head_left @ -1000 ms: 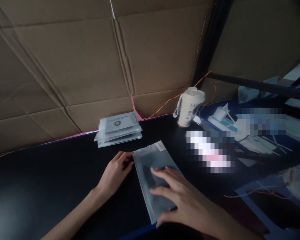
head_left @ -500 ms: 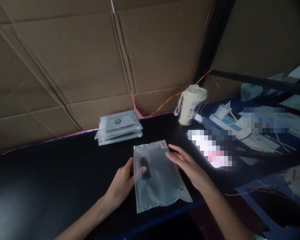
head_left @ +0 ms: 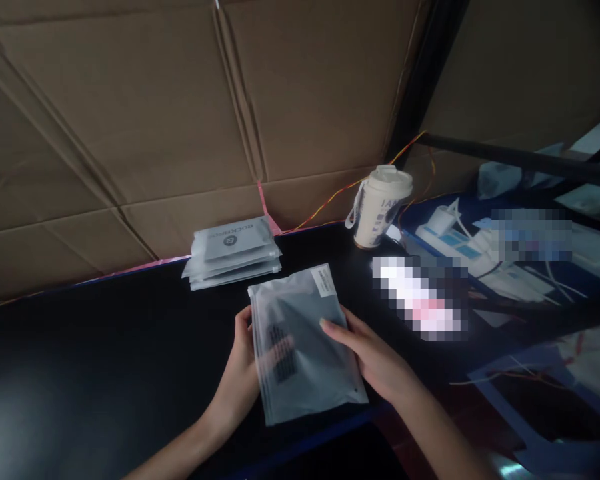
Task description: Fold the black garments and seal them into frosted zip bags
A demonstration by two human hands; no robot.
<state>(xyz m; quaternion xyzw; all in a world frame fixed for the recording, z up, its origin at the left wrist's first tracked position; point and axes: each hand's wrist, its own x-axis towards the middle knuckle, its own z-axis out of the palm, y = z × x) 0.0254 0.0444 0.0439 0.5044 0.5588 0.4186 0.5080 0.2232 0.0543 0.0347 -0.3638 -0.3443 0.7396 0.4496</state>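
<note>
A frosted zip bag (head_left: 313, 353) with a white label at its top right corner is held between both hands above the front of the black table. My left hand (head_left: 245, 363) grips its left side, with fingers partly behind or inside the bag and showing dimly through it beside a dark printed patch. On the right edge, my right hand (head_left: 367, 343) has its thumb on the front and its other fingers behind. Beyond the bag lies a stack of similar flat bags (head_left: 237, 247), the top one bearing a dark logo.
A lidded paper cup (head_left: 383, 207) stands at the back of the black table (head_left: 105, 353). Right of it lies a bright, pixelated object (head_left: 420, 300). Power strips and cables (head_left: 450, 240) spread at the right. A cardboard wall (head_left: 145, 120) rises behind.
The bag has shifted a little left and its top edge has risen. My right hand has moved from near its upper right corner to grip its right edge. The view has shifted slightly.
</note>
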